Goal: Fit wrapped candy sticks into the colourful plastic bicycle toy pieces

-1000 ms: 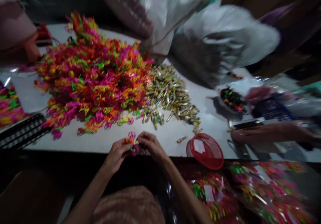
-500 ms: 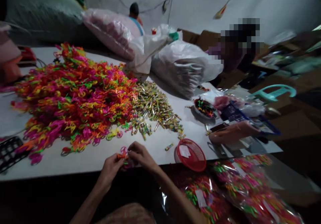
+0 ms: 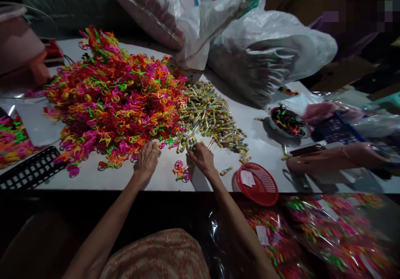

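My left hand point(image 3: 148, 159) is at the front edge of a big pile of bright plastic toy pieces point(image 3: 115, 91), pink, orange, yellow and green, some shaped like little bicycles. Its fingers are curled; what they hold, if anything, is hidden. My right hand point(image 3: 203, 158) reaches to the front of a heap of small shiny printed tubes point(image 3: 212, 112). Its fingers are pinched together at the tubes, and I cannot tell whether one is between them. Between my hands a small pink and orange bicycle-like toy point(image 3: 181, 171) lies on the white table point(image 3: 165, 162).
A red plastic basket point(image 3: 259, 185) with a paper slip stands at the table's front edge, beside a single tube point(image 3: 226, 171). Large plastic sacks point(image 3: 271, 49) line the back. A black crate point(image 3: 31, 168) is at left; filled bags point(image 3: 340, 237) are at lower right.
Both hands were together at the table's front edge on the pink and orange toy. They let it go onto the table and moved apart, forward to the two piles. The view also shifted.
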Action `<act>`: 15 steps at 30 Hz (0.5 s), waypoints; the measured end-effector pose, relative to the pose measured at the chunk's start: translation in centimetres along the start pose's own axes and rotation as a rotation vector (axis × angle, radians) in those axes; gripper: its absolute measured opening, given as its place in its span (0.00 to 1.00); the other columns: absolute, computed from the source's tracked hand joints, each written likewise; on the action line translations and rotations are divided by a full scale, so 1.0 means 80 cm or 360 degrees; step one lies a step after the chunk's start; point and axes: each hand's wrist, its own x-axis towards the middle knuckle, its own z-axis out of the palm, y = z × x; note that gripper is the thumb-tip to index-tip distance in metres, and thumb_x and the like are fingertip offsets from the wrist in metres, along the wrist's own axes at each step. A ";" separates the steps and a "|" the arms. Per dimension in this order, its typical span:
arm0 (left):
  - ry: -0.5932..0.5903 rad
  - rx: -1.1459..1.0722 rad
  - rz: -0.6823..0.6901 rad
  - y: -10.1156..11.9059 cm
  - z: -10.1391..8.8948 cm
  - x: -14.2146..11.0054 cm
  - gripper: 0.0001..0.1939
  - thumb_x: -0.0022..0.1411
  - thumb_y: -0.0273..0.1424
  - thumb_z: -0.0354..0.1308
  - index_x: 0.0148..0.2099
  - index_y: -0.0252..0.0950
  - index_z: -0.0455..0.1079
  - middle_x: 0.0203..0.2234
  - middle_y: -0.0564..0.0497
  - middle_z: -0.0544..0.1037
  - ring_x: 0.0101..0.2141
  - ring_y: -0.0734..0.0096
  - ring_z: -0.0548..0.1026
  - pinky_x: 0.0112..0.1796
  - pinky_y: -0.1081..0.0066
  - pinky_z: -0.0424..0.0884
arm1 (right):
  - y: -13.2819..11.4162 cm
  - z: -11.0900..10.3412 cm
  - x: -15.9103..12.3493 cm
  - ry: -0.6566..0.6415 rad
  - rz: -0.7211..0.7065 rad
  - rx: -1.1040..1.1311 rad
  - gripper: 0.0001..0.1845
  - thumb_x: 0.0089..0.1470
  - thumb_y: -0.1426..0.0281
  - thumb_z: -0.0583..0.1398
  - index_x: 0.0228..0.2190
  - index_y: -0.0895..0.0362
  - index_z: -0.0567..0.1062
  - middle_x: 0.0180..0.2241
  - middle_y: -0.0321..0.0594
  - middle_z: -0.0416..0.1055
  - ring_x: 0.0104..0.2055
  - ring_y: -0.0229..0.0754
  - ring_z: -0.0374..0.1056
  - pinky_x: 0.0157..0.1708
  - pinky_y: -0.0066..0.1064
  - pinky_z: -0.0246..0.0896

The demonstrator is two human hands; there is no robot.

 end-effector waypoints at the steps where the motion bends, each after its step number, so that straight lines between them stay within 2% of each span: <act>1: 0.0027 -0.0025 -0.0018 -0.001 0.004 -0.001 0.18 0.58 0.22 0.47 0.48 0.36 0.70 0.47 0.38 0.74 0.51 0.51 0.68 0.48 0.54 0.66 | -0.003 0.001 0.004 -0.0016 0.0036 -0.0047 0.12 0.56 0.67 0.56 0.40 0.57 0.73 0.42 0.47 0.72 0.38 0.45 0.69 0.31 0.30 0.55; 3: 0.0055 -0.0116 -0.0046 -0.003 0.006 -0.006 0.15 0.57 0.23 0.49 0.45 0.37 0.71 0.45 0.39 0.75 0.49 0.52 0.70 0.48 0.55 0.65 | -0.005 0.001 0.009 -0.0036 0.0104 -0.0080 0.12 0.56 0.69 0.55 0.41 0.57 0.73 0.42 0.48 0.72 0.38 0.45 0.69 0.32 0.30 0.54; 6: 0.0089 -0.0370 -0.0133 -0.003 -0.002 -0.014 0.08 0.57 0.28 0.52 0.36 0.37 0.72 0.35 0.43 0.76 0.43 0.56 0.72 0.46 0.59 0.66 | 0.003 -0.006 0.007 0.0039 0.0157 0.0107 0.08 0.56 0.68 0.55 0.32 0.56 0.74 0.35 0.44 0.73 0.37 0.44 0.69 0.34 0.31 0.55; 8: 0.0136 -0.0713 -0.0258 0.000 -0.010 -0.020 0.06 0.57 0.31 0.54 0.32 0.37 0.72 0.31 0.46 0.76 0.40 0.60 0.73 0.44 0.62 0.67 | 0.007 -0.012 -0.001 0.0158 0.0143 0.0466 0.12 0.57 0.63 0.55 0.26 0.56 0.71 0.29 0.41 0.72 0.35 0.42 0.68 0.34 0.30 0.55; 10: 0.0045 -0.1232 -0.0472 0.008 -0.017 -0.027 0.09 0.56 0.35 0.55 0.35 0.36 0.73 0.30 0.47 0.76 0.35 0.64 0.73 0.37 0.67 0.69 | 0.001 -0.015 -0.014 0.0180 0.0079 0.0977 0.16 0.57 0.58 0.53 0.25 0.55 0.68 0.25 0.39 0.70 0.30 0.40 0.66 0.32 0.30 0.57; 13: -0.0227 -0.2044 -0.0852 0.026 -0.025 -0.036 0.17 0.52 0.38 0.59 0.41 0.32 0.73 0.28 0.48 0.77 0.25 0.73 0.71 0.24 0.74 0.65 | -0.030 -0.011 -0.039 -0.0084 -0.0063 0.1619 0.17 0.56 0.54 0.53 0.27 0.55 0.68 0.22 0.35 0.68 0.24 0.37 0.63 0.26 0.28 0.57; 15: -0.0321 -0.2415 -0.1038 0.035 -0.032 -0.042 0.18 0.49 0.35 0.61 0.43 0.31 0.73 0.27 0.49 0.77 0.22 0.76 0.70 0.22 0.77 0.63 | -0.054 -0.006 -0.053 -0.0276 -0.0121 0.1817 0.18 0.54 0.54 0.55 0.30 0.56 0.71 0.21 0.33 0.66 0.22 0.35 0.60 0.23 0.27 0.54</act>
